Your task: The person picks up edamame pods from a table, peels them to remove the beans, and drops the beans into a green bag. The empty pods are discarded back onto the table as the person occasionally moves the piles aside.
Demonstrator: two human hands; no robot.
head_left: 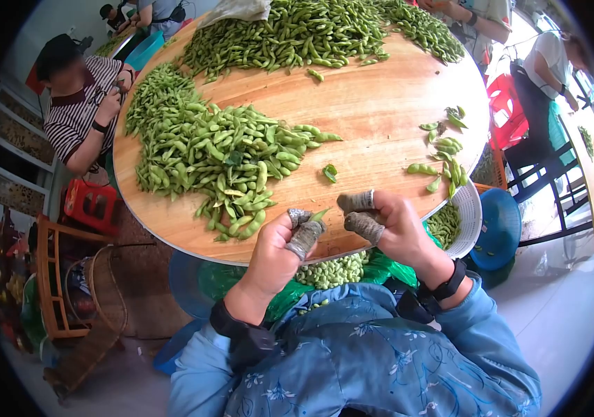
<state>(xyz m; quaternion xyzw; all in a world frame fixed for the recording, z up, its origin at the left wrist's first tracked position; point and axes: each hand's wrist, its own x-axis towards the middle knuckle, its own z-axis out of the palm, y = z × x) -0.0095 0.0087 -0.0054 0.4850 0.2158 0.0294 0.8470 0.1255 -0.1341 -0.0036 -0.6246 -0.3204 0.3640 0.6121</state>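
Note:
My left hand (277, 243) pinches a green edamame pod (318, 215) over the near edge of the round wooden table; the pod's tip sticks out past the fingers. Just to the right, my right hand (397, 226) has its thumb and forefinger apart, with nothing visible between them. Grey wrappings cover the thumb and forefinger of both hands. Below them, shelled beans (335, 271) lie in a green plastic bag (384, 266) at my lap. A heap of edamame pods (217, 153) spreads across the left of the wooden table (373, 125).
A larger pod pile (290, 35) covers the table's far side. Loose pods (443, 156) lie at the right edge, above a white basket (468, 215) of pods. A blue basin (497, 229) stands beside it. A person in a striped shirt (88, 104) sits at the left.

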